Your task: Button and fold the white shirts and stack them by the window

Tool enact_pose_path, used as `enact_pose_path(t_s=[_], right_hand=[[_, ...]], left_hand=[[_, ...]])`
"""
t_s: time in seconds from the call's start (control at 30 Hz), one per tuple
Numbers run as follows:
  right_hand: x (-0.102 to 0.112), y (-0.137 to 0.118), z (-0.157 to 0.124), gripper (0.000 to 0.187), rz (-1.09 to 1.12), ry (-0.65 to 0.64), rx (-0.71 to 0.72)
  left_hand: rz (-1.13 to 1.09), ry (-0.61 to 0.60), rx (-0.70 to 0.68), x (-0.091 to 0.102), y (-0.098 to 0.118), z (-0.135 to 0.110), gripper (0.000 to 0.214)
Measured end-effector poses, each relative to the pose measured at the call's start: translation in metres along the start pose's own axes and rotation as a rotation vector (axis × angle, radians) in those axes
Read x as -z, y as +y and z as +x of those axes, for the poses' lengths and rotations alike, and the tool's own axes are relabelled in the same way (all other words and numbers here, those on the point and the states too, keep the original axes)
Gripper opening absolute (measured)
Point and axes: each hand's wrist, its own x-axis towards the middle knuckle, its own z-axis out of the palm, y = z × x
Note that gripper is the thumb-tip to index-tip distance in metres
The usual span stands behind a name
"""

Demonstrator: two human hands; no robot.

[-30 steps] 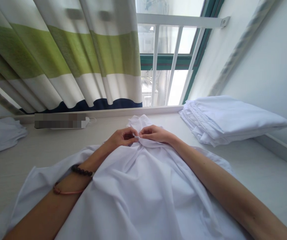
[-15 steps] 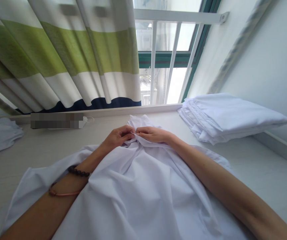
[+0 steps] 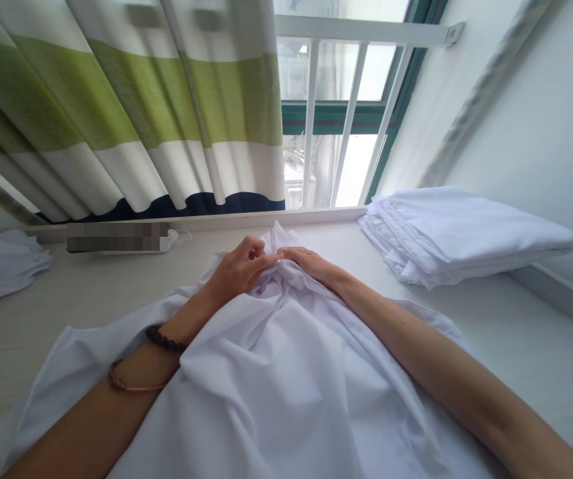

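A large white cloth, perhaps a garment, spreads in loose folds from the near edge towards the middle of the view. Its far end is gathered where both hands meet, and a small pointed flap rises just beyond them. My right hand is closed, its fingertips pinching the gathered fabric. Right beside it, my left hand has curled fingers, with thumb and forefinger pressed on the same bunch of cloth. What lies between the fingertips is too small to make out. Two bracelets circle the left forearm.
On the right lies a folded stack of white cloth on the pale surface. More white cloth lies far left. A blurred-out flat object with a white cord sits at the back, below a striped curtain and white railing.
My left hand has lifted and turned slightly, its fingers curling more at the gathered cloth. The right hand keeps its pinch, shifted a little. The flap beyond now stands more pointed.
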Motion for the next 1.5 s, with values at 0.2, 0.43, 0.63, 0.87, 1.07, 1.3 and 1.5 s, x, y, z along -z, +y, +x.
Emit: enact_pose_path(t_s=[0.2,0.43,0.63,0.87,1.07,1.3,1.5], right_hand=[[0.004,0.006,0.007,0.021,-0.226,-0.004,0.203],[-0.005,0.012,0.004,0.021,-0.794,0.105,0.427],[-0.011,0.009,-0.002,0.022,-1.161,0.115,0.478],[-0.01,0.014,-0.001,0.023,-1.175,0.093,0.465],[-0.006,0.014,0.0,0.023,-0.969,0.086,0.449],[-0.006,0.012,-0.002,0.02,-0.974,0.052,0.495],[-0.006,0.012,0.001,0.017,-0.771,0.051,0.399]], left_hand=[[0.085,0.036,0.173,0.001,0.003,0.001,0.01],[-0.382,-0.229,0.852,0.001,0.015,0.008,0.034],[-0.402,-0.312,0.952,-0.001,0.007,0.007,0.037],[-0.238,-0.324,0.925,-0.006,0.011,0.005,0.036],[-0.548,-0.308,0.999,-0.007,0.005,0.0,0.035],[-0.812,-0.375,1.045,0.001,0.0,0.0,0.026],[-0.841,-0.341,1.013,-0.002,-0.002,-0.003,0.022]])
